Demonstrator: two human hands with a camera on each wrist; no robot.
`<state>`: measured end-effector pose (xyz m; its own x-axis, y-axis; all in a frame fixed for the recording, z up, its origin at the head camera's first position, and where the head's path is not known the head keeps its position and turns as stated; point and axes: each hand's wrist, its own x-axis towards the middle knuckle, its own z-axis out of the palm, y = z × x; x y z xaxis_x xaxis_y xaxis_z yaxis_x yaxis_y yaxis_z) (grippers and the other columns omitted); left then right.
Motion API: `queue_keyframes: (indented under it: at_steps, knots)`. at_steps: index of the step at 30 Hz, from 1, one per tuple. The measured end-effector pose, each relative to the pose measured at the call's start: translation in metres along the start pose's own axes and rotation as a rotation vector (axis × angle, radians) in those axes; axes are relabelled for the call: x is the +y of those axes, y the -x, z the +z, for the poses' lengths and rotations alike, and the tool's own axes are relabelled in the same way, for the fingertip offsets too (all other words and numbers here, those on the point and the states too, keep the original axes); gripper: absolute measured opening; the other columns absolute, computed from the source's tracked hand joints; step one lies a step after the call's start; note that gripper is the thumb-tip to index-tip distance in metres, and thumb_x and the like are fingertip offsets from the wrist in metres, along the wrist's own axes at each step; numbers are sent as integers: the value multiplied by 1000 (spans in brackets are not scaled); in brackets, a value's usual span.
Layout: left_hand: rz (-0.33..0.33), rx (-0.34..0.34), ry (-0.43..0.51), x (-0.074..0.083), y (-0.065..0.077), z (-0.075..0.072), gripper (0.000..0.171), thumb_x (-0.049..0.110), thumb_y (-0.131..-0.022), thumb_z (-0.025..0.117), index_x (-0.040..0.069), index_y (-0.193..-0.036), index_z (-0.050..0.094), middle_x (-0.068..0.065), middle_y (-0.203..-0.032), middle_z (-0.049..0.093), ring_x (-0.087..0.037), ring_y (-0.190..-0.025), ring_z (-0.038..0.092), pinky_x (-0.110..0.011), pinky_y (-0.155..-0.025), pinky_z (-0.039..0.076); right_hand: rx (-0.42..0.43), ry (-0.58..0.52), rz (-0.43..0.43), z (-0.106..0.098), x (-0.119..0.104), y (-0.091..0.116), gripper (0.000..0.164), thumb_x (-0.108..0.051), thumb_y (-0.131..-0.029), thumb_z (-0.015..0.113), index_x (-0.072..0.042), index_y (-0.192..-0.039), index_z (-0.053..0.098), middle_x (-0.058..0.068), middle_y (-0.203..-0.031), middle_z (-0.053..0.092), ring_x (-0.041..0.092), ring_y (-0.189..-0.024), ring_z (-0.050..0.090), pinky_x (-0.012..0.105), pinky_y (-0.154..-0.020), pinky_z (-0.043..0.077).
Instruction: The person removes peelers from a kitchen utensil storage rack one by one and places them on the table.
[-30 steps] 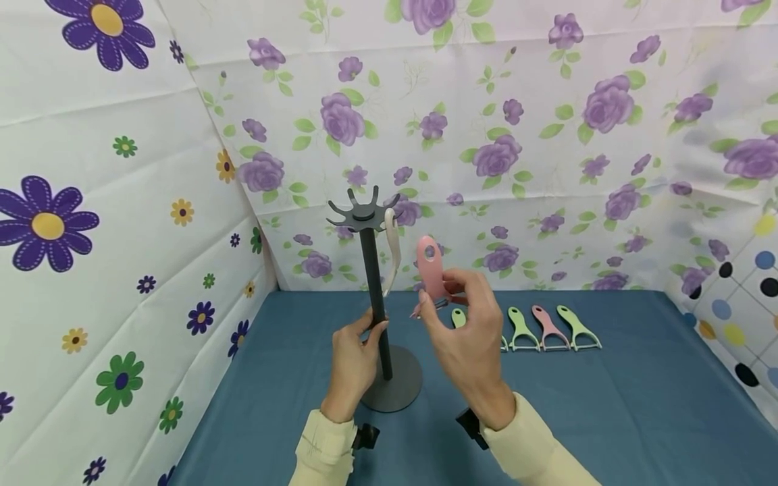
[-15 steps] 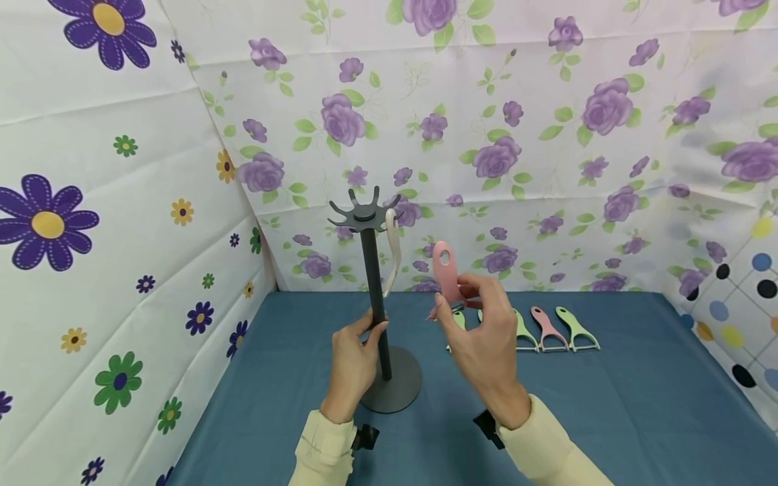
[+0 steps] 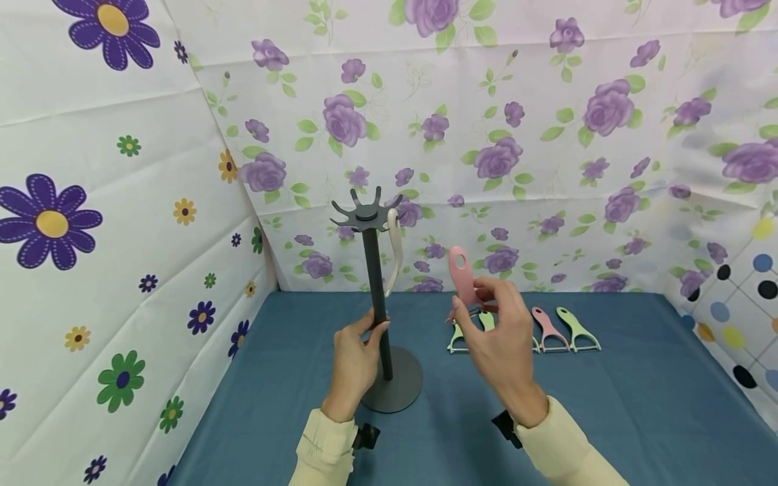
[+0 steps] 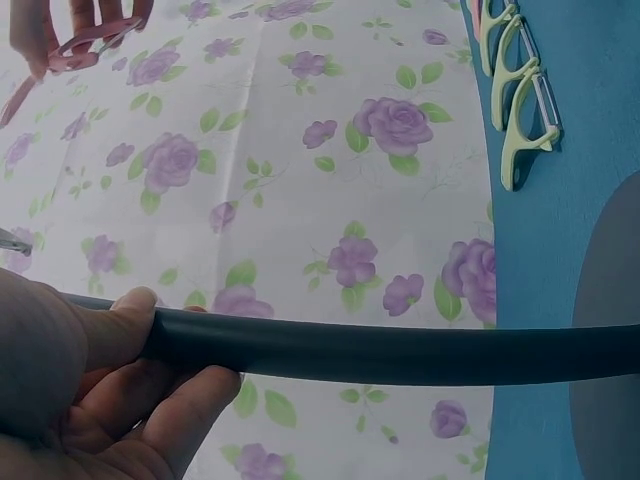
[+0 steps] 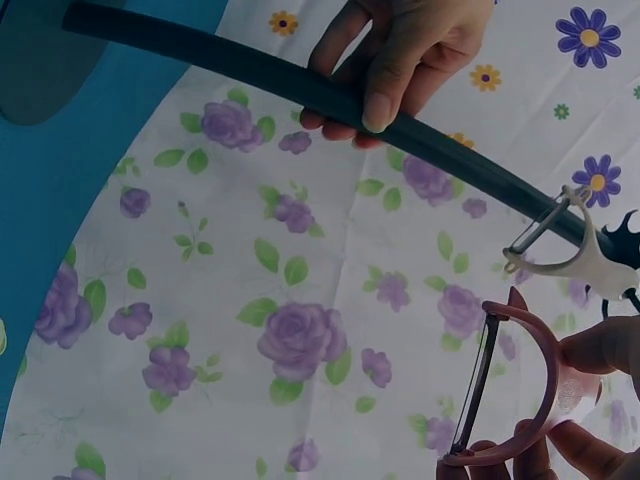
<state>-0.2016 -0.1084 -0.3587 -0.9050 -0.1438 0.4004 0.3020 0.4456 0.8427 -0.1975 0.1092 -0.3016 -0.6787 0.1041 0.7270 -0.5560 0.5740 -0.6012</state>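
Observation:
A dark grey stand (image 3: 375, 270) with a ring of hooks at its top rises from a round base. My left hand (image 3: 357, 358) grips its pole about halfway up, thumb and fingers round it, as the left wrist view also shows. From one hook on the right hangs a white peeler (image 3: 395, 250), its blade visible in the right wrist view. To the right of the stand, my right hand (image 3: 501, 331) pinches a pink peeler (image 3: 462, 273) near its blade end, with the handle and its hole pointing up. The pink peeler's curved frame (image 5: 545, 380) shows in the right wrist view.
Behind the right hand, a row of peelers lies on the blue tabletop (image 3: 638, 398), including a pink one (image 3: 550, 331) and a green one (image 3: 577, 329); the right hand partly hides the row. Flower-patterned cloth (image 3: 535, 202) rises at the table's back and left.
My right hand has moved right and slightly down with the pink peeler, away from the stand. The left hand keeps its grip on the pole.

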Motion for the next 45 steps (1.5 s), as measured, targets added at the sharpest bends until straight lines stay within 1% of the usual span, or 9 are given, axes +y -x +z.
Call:
queue_keyframes:
  at_steps: [9,12,15,18,21,26,35,39,45]
  knots:
    - [2,0,-10,-1,0,1,29,21,-101,66,14,-128,73,-12,-123,74,-29,-107,73,-27,-59,54,-2,37,-6,-5,10,1,37,-18,-88,83,-5,-119,68,12,-104,66,21,-94,65,46,-81,61]
    - [6,3,-13,-1,0,0,29,21,-100,66,14,-128,73,-11,-124,74,-28,-107,74,-31,-63,58,-5,39,7,-6,13,1,37,-19,-88,83,-5,-119,68,11,-104,66,20,-94,65,45,-82,60]
    - [10,8,-12,-1,0,0,29,21,-100,66,14,-128,73,-11,-124,74,-28,-107,74,-37,-72,63,-5,42,15,-8,15,1,37,-20,-89,82,-6,-120,68,11,-104,66,21,-94,64,45,-82,59]
    - [10,9,-7,-1,0,0,30,21,-100,66,14,-128,73,-11,-123,75,-28,-108,74,-43,-77,65,-4,49,15,-9,18,1,37,-19,-90,81,-5,-121,67,12,-105,66,22,-94,64,45,-81,59]
    - [10,7,-3,-1,1,0,30,20,-100,66,13,-129,72,-11,-122,75,-28,-108,73,-45,-79,65,-5,63,20,-11,20,1,37,-19,-90,81,-5,-121,67,12,-106,66,23,-95,64,45,-80,59]
    - [11,9,-3,0,1,0,30,20,-100,66,12,-129,72,-12,-123,75,-28,-108,73,-42,-77,65,-15,72,44,-14,25,0,38,-20,-90,81,-6,-123,67,12,-107,66,22,-96,64,44,-81,59]
    - [3,13,10,-1,0,1,30,20,-100,67,13,-128,73,-12,-124,74,-28,-107,74,-39,-73,64,-6,91,57,-18,36,-3,38,-18,-90,81,-4,-123,67,14,-106,66,25,-95,64,51,-82,61]
    - [-4,15,10,-1,0,1,29,20,-100,67,13,-128,73,-12,-125,74,-27,-107,74,-40,-74,64,-9,118,64,-19,41,-2,38,-20,-89,82,-6,-122,68,12,-105,66,21,-95,64,43,-81,61]
    - [-6,11,16,-1,1,1,30,19,-100,67,13,-129,72,-10,-121,75,-27,-109,73,-44,-80,65,6,133,74,-21,50,-1,39,-20,-88,83,-6,-120,69,12,-105,67,21,-94,65,15,-80,53]
